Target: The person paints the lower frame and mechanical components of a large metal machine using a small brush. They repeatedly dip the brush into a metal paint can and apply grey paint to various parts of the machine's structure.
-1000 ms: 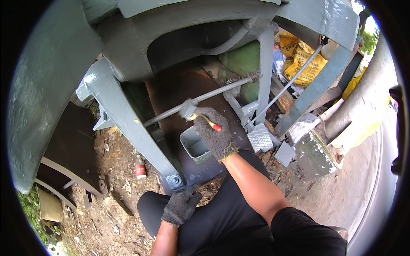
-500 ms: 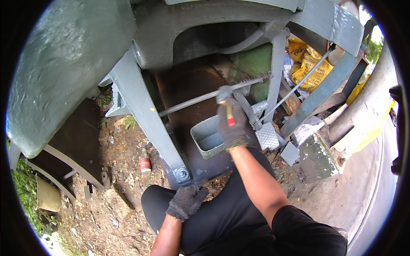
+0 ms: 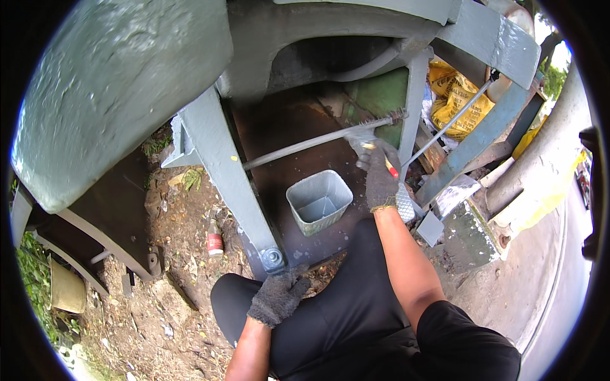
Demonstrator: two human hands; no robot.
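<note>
My right hand (image 3: 382, 184), in a dark knit glove, is closed around a paintbrush (image 3: 392, 169) with a red-ended handle. The brush head is at the metal crossbar (image 3: 298, 147), near the spring on its right end; whether the bristles touch the bar is hard to tell. My left hand (image 3: 277, 297), gloved too, lies loosely over my left knee with its thumb apart, holding nothing, beside the bolted foot of the grey leg (image 3: 238, 184). Between the legs a rectangular tub (image 3: 312, 226) with grey paint inside stands on the dark base plate.
A large grey-painted machine body (image 3: 121, 95) overhangs the upper left. A patterned foot pedal (image 3: 405, 202) is partly behind my right hand. A small bottle (image 3: 215, 240) lies on the dirt left of the leg. Yellow sacks (image 3: 459, 105) and a concrete block (image 3: 473, 235) are at the right.
My right hand has moved right with the paintbrush, from above the tub to the bar's right end. More of the tub shows now. My left hand stays put.
</note>
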